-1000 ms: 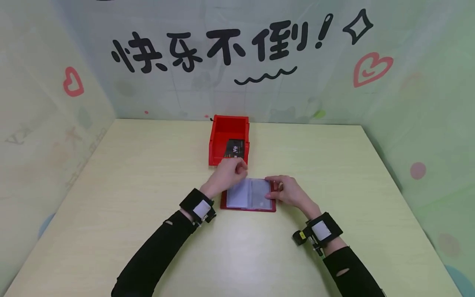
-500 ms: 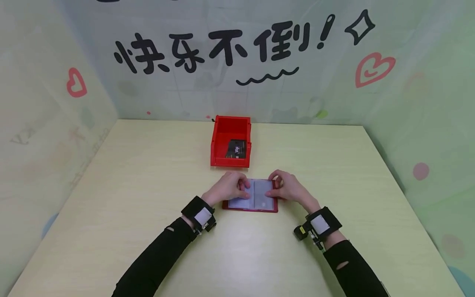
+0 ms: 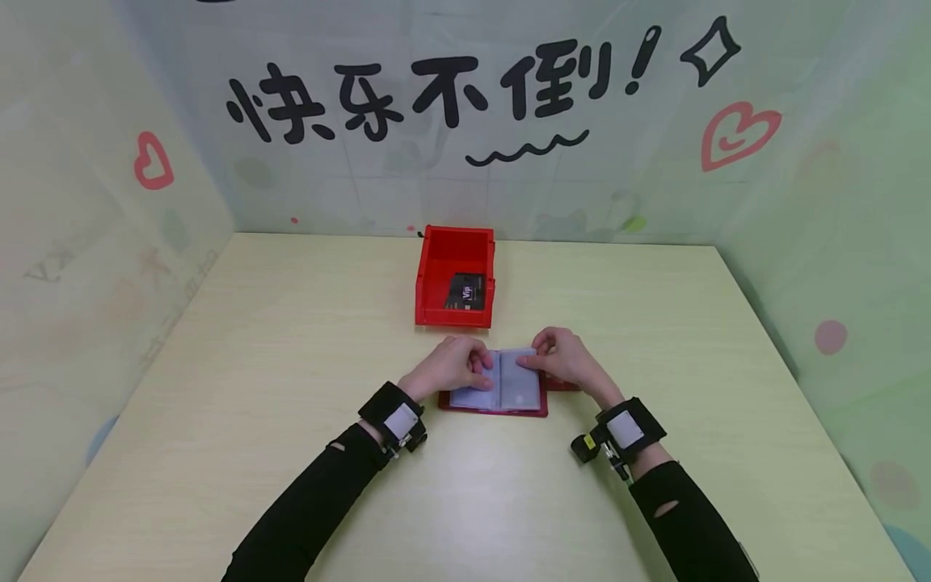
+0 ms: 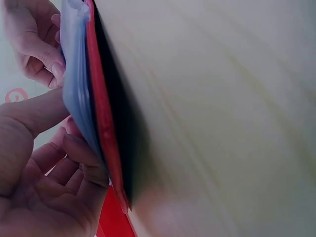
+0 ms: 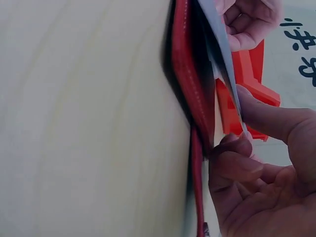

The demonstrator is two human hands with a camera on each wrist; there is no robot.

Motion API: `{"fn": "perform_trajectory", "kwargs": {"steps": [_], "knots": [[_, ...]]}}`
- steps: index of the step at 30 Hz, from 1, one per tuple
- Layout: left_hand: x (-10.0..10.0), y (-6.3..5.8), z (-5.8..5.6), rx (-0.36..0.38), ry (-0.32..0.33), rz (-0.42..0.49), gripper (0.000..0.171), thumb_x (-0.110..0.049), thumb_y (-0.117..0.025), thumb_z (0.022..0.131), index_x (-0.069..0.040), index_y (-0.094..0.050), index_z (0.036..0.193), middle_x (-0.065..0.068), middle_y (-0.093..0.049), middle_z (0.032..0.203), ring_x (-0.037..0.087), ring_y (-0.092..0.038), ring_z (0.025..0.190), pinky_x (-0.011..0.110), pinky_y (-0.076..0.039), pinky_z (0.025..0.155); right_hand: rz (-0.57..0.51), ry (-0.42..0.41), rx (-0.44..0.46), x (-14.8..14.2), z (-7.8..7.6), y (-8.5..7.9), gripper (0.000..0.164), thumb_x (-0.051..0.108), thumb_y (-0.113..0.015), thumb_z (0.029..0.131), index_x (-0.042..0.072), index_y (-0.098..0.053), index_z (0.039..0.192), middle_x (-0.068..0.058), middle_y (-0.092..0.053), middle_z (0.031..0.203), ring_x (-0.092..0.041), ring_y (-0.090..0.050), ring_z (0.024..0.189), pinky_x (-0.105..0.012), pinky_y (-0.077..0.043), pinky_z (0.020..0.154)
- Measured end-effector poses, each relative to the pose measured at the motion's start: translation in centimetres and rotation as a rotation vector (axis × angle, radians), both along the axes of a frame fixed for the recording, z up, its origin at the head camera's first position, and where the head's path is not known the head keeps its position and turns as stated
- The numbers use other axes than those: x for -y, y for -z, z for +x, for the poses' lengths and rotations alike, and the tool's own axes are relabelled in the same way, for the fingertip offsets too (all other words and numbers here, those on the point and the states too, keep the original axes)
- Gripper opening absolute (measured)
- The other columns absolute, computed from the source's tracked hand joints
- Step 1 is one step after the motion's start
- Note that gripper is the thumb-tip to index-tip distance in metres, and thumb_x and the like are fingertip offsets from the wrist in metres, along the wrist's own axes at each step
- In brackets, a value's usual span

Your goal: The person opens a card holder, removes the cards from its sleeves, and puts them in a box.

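Observation:
A red card holder [image 3: 544, 404] lies spread on the table with its clear plastic sleeves [image 3: 520, 388] facing up. My left hand [image 3: 452, 365] is on the left half, its thumb and curled fingers holding the sleeves; part of the grip is hidden. At the upper right corner, my right hand [image 3: 570, 361] pinches a sleeve page [image 5: 224, 52] between thumb and forefinger. In the right wrist view, that page stands apart from the red cover [image 5: 190, 74]. A red flap [image 3: 563, 385] sticks out to the right, under my right hand.
Behind the card holder stands a red bin [image 3: 454, 318] with black cards [image 3: 468, 293] in it, the top one marked "Vip". The pale table [image 3: 327, 323] meets printed cloth walls [image 3: 349, 186] at the back and both sides.
My left hand has come back from the bin's front edge onto the left sleeves. My right hand has shifted up slightly, lifting the right page, and the red flap now shows at the right.

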State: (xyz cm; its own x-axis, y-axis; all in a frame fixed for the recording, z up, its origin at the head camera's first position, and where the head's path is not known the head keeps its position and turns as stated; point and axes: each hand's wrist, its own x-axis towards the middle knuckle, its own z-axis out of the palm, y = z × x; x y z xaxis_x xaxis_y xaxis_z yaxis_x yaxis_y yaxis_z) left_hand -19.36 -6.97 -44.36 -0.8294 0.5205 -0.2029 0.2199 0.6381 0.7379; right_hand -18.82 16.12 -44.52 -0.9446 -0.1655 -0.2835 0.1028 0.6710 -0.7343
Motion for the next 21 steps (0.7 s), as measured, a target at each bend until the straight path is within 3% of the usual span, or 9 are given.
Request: {"fn": "perform_trajectory", "kwargs": {"steps": [4, 9, 18, 21], "knots": [[0.0, -0.1, 0.0, 0.015, -0.005, -0.006, 0.025, -0.015, -0.085, 0.080, -0.007, -0.070, 0.099, 0.005, -0.062, 0.081, 0.016, -0.056, 0.077, 0.022, -0.046, 0.069, -0.025, 0.027, -0.005, 0.0, -0.2, 0.2, 0.024, 0.022, -0.077, 0.090, 0.004, -0.063, 0.098, -0.008, -0.061, 0.086, -0.018, -0.054, 0.073, -0.025, -0.043, 0.062], [-0.1, 0.1, -0.2, 0.022, -0.002, -0.003, 0.025, -0.016, -0.084, 0.081, -0.008, -0.070, 0.100, 0.005, -0.063, 0.082, 0.017, -0.057, 0.079, 0.022, -0.047, 0.070, -0.047, 0.048, -0.026, 0.1, -0.1, 0.2, 0.019, 0.019, -0.075, 0.091, 0.005, -0.069, 0.102, -0.008, -0.065, 0.083, -0.019, -0.056, 0.071, -0.025, -0.045, 0.061], [-0.2, -0.1, -0.1, 0.038, -0.007, 0.000, 0.026, -0.015, -0.085, 0.081, -0.008, -0.069, 0.100, 0.006, -0.062, 0.083, 0.017, -0.057, 0.079, 0.021, -0.047, 0.070, 0.037, 0.029, -0.237, 0.4, 0.6, 0.1, 0.010, 0.014, -0.076, 0.089, 0.004, -0.076, 0.089, -0.013, -0.068, 0.095, -0.022, -0.059, 0.080, -0.025, -0.046, 0.063], [-0.2, -0.1, 0.0, 0.038, -0.014, 0.002, 0.026, -0.015, -0.085, 0.081, -0.008, -0.069, 0.100, 0.006, -0.062, 0.082, 0.017, -0.057, 0.078, 0.022, -0.047, 0.069, 0.006, 0.017, -0.237, 0.4, 0.8, -0.1, 0.014, 0.017, -0.073, 0.092, 0.003, -0.075, 0.092, -0.012, -0.067, 0.090, -0.020, -0.057, 0.075, -0.025, -0.047, 0.061]]}}
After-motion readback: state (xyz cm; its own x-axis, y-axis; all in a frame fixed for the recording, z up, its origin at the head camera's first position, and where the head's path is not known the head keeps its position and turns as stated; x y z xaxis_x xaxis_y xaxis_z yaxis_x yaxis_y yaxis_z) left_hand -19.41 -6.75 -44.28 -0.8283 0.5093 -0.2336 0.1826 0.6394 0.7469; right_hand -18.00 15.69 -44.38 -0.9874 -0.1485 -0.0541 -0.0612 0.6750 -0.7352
